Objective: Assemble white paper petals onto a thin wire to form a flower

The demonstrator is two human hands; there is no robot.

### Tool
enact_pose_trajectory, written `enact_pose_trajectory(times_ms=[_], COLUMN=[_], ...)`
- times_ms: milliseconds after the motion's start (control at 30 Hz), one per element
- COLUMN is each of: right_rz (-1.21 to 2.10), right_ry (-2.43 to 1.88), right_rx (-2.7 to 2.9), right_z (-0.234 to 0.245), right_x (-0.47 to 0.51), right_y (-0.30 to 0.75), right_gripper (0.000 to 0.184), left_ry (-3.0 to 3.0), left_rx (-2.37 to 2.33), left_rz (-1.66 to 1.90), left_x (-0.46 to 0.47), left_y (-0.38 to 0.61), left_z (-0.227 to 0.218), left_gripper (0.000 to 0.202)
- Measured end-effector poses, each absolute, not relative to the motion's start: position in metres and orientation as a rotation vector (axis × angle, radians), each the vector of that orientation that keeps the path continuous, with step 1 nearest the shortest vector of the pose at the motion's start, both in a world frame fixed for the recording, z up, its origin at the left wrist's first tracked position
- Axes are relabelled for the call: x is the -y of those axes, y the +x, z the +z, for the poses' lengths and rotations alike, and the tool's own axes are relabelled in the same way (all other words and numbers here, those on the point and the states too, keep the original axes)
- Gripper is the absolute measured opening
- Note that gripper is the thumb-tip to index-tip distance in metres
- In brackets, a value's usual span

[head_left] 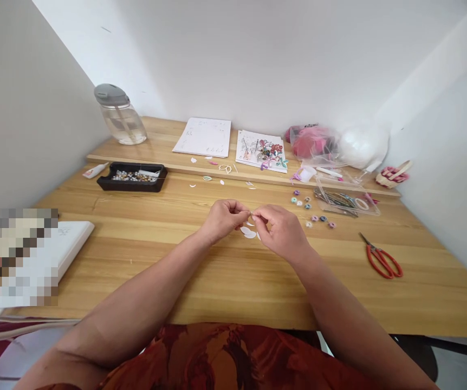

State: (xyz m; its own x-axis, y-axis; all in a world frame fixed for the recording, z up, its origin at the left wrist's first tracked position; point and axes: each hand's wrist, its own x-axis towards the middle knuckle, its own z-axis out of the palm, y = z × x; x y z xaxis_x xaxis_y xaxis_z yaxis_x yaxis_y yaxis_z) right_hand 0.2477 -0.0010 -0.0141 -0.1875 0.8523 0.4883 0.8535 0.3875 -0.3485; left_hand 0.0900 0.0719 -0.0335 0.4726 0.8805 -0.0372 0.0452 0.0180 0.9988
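My left hand (224, 218) and my right hand (280, 230) meet over the middle of the wooden table (217, 281), fingertips pinched together on a tiny white piece too small to name. Both hands are closed in a pinch. Just under them lie small white petal-shaped paper pieces (248, 233). To the right of my right hand sit several small coloured paper coils (312, 211).
Red scissors (382, 260) lie at the right. A black tray of beads (133, 176) and a water bottle (120, 115) stand at the back left. White sheet (203, 137), flower picture card (261, 150), clear box of strips (345, 201), pink bags (310, 141), small basket (391, 174) at the back.
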Motion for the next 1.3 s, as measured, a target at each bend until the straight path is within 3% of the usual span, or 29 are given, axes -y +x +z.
enact_pose_trajectory(times_ms=[167,433,767,900,1033,1300], right_rz=[0.082,0.717,1.200,1.084,0.758,0.300], right_ry=[-1.420,-1.400,-1.269,-1.301,-1.401,-1.398], right_rx=[1.951,1.598,1.044,1.141,1.357,1.632], right_z=[-0.016,-0.029,-0.039,-0.045,-0.048,-0.034], right_x=[0.000,-0.012,-0.017,-0.013,-0.005,0.002], right_y=[0.254,0.267,0.255,0.245,0.239,0.247], right_gripper=[0.014,0.018,0.026,0.022,0.013,0.009], left_ry=[1.453,1.302,0.970,0.987,1.098,1.388], left_rx=[-0.893,-0.834,-0.754,-0.767,-0.821,-0.870], left_rz=[0.722,0.564,0.675,0.819,0.904,0.797], left_x=[-0.070,-0.071,-0.074,-0.073,-0.072,-0.069], left_y=[0.090,0.091,0.093,0.096,0.097,0.093], left_z=[-0.032,-0.033,-0.039,-0.041,-0.043,-0.038], left_gripper=[0.016,0.020,0.025,0.026,0.024,0.020])
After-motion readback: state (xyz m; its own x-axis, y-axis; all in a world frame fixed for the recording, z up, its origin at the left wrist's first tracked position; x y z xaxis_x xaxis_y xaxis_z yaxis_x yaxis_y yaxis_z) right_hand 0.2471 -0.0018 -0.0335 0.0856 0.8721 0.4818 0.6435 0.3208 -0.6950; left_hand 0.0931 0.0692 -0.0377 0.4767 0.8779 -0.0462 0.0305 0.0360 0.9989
